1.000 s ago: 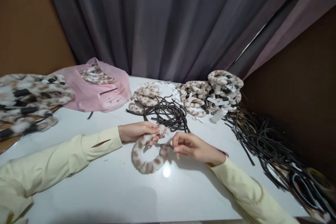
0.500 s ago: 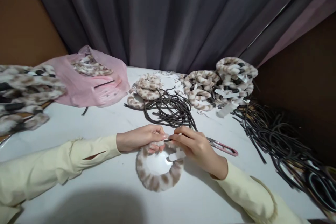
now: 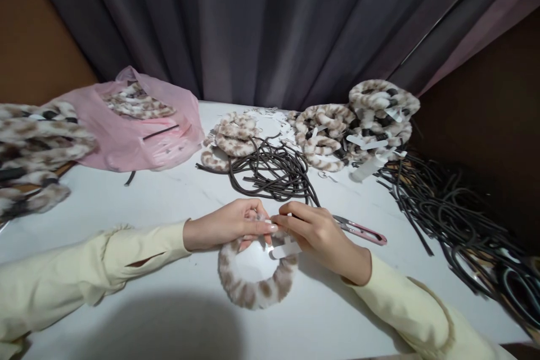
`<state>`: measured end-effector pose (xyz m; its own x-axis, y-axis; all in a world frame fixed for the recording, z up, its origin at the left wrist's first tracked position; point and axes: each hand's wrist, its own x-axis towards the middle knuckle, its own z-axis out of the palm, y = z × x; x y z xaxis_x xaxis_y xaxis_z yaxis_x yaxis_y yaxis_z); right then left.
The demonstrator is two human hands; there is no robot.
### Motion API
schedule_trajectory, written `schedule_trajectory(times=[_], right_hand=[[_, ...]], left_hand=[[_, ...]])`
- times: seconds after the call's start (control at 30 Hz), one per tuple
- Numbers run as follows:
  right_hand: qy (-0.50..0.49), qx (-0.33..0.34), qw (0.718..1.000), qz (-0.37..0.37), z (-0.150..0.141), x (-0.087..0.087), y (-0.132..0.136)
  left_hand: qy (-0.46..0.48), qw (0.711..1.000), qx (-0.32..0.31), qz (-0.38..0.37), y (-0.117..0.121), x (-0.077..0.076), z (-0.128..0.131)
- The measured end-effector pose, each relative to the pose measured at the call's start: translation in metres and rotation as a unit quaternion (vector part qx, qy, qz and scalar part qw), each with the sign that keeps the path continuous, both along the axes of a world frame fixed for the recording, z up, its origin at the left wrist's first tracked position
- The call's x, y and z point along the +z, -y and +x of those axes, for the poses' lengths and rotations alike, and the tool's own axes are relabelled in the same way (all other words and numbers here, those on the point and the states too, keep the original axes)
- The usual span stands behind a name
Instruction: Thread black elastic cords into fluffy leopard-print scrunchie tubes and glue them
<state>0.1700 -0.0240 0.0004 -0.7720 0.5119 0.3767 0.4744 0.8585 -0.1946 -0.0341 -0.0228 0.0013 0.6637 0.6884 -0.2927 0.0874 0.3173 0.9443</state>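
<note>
A furry ring [image 3: 257,291], white with brown spots, lies on the table in front of me, and both hands meet at its far side. My left hand [image 3: 242,225] is closed on the ring's far-left end, thumb and fingers pinching it. From the right, my right hand [image 3: 318,233] pinches the ring's other end, its fingertips touching those of my left. A white tag [image 3: 286,250] hangs from the ring below the right fingers. The spot where the ends meet is mostly hidden by the fingers.
Beyond the hands lies a pile of dark cords [image 3: 274,171]. Pink-handled scissors [image 3: 363,232] rest right of my right hand. A pink plastic bag [image 3: 177,143] holds furry pieces. More furry rings [image 3: 379,107] are stacked back right, with black cords [image 3: 447,219] heaped beside them.
My left thumb has moved right and now lies across the join, against the right fingertips. The dark bit seen between the fingers is covered. The view has shifted slightly.
</note>
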Motion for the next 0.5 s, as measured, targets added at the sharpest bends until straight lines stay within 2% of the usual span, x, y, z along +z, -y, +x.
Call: schedule_trajectory(times=[0.17,0.33,0.5], right_hand=[[-0.033,0.008,0.999,-0.034,0.0033,0.0042,-0.0034],[-0.020,0.006,1.000,0.023,0.0058,0.0074,-0.0042],[-0.031,0.014,0.998,0.055,0.0041,0.0098,-0.0048]], left_hand=[[0.000,1.000,0.029,-0.002,0.0032,0.0021,0.0037],[-0.006,0.999,0.034,-0.013,0.0022,0.0067,0.0058],[-0.010,0.999,0.033,0.015,0.0055,-0.0001,0.0055]])
